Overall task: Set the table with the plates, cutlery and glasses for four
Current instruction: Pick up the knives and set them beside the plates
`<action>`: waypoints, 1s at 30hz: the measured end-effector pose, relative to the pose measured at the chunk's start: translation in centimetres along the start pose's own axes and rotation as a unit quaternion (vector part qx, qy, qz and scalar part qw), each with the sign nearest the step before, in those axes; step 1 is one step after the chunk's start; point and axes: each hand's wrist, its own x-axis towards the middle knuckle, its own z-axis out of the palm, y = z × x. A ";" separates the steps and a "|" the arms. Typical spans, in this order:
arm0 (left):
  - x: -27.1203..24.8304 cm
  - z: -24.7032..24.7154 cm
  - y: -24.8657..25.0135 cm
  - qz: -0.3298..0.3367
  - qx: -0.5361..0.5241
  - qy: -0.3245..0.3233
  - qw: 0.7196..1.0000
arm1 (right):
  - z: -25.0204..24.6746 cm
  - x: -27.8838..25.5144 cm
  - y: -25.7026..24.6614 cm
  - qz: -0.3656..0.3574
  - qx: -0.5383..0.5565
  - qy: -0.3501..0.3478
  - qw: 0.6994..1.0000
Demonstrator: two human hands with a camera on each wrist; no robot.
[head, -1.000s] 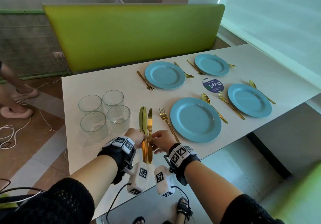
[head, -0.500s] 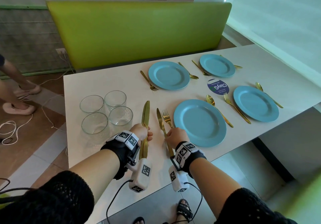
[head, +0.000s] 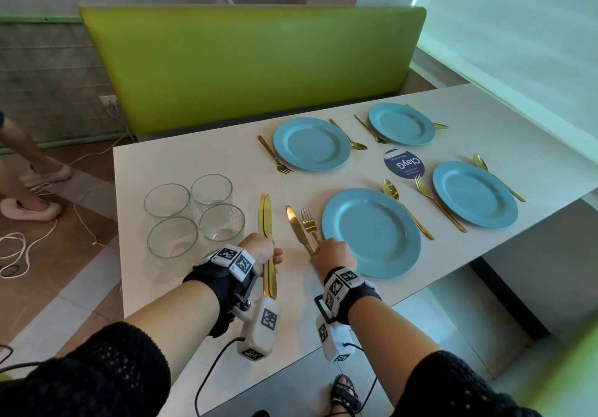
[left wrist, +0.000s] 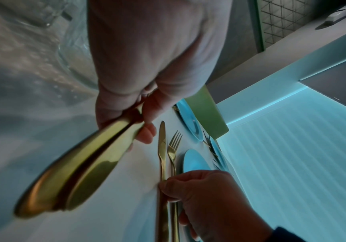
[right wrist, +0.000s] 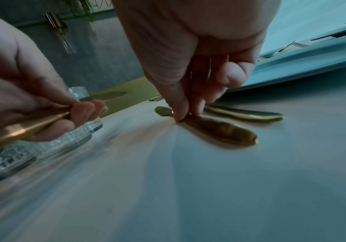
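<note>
My left hand (head: 270, 255) grips the handles of a bundle of gold knives (head: 266, 219), blades pointing away over the white table (head: 200, 287). In the left wrist view the bundle (left wrist: 81, 163) runs out of the left hand (left wrist: 139, 117). A single gold knife (head: 296, 227) lies flat beside a gold fork (head: 309, 225), left of the near blue plate (head: 370, 232). My right hand (head: 320, 251) pinches that knife's handle (right wrist: 223, 129) against the table between thumb and fingertips (right wrist: 180, 114). The fork's handle (right wrist: 248, 114) lies just behind.
Several empty glasses (head: 194, 216) stand close to my left hand. Three more blue plates (head: 312, 143) (head: 401, 123) (head: 474, 188) have gold forks and spoons beside them. A round sticker (head: 403, 164) lies between the plates. A green bench back (head: 252, 64) stands behind the table; a person's feet (head: 32, 203) and cables are on the floor at left.
A second ago both hands held the knives together. My right hand drew one knife out, carried it right and laid it beside the fork; my left hand kept the others.
</note>
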 end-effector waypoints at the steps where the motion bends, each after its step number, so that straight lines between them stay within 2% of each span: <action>1: 0.0 0.0 0.0 0.003 0.006 0.002 1.000 | 0.0 0.0 0.0 0.001 0.001 0.000 1.000; 18: 0.7 0.0 -0.5 0.018 0.054 -0.006 0.998 | 0.1 0.4 0.0 0.003 0.000 0.007 1.000; 24: 0.9 -0.3 -0.5 0.004 0.029 -0.044 0.999 | 0.1 0.2 0.0 -0.004 -0.004 0.008 1.000; 28: 1.0 -0.3 -0.3 0.003 0.013 -0.049 0.999 | -0.9 0.1 0.2 -0.007 -0.001 0.017 1.000; 30: 1.1 -0.1 0.0 0.008 0.028 -0.029 0.999 | -2.1 0.1 0.5 -0.011 0.009 0.034 0.999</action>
